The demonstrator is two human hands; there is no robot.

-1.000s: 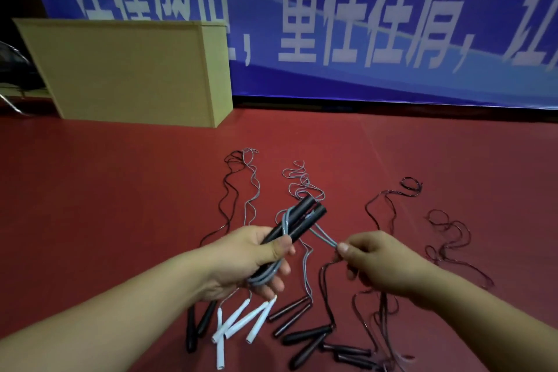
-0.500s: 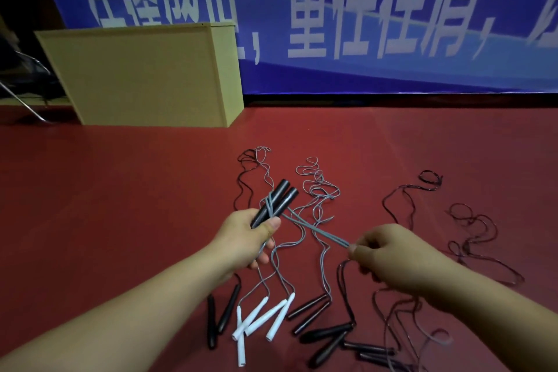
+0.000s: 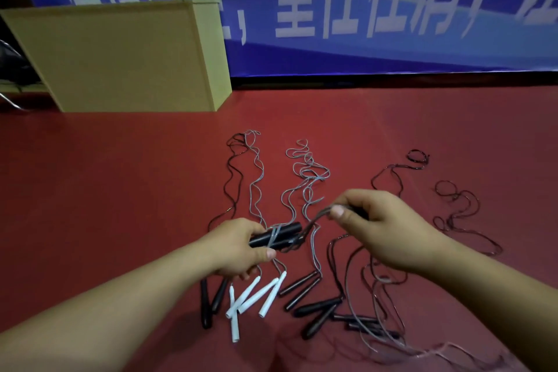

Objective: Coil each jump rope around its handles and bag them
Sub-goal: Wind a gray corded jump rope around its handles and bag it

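Left hand (image 3: 238, 246): we clamp our fingers around two black handles (image 3: 276, 235) held side by side above the red floor (image 3: 120, 190).
Right hand (image 3: 377, 226): we pinch the grey cord (image 3: 314, 217), pulled off the handles.
Wraps: a few cross the handles.

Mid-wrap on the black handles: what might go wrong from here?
The grey cord pinched by the right hand trails among other ropes on the floor, so pulling may drag or tangle them. Only a few turns hold the black handles in the left hand; slack could let them slip off.
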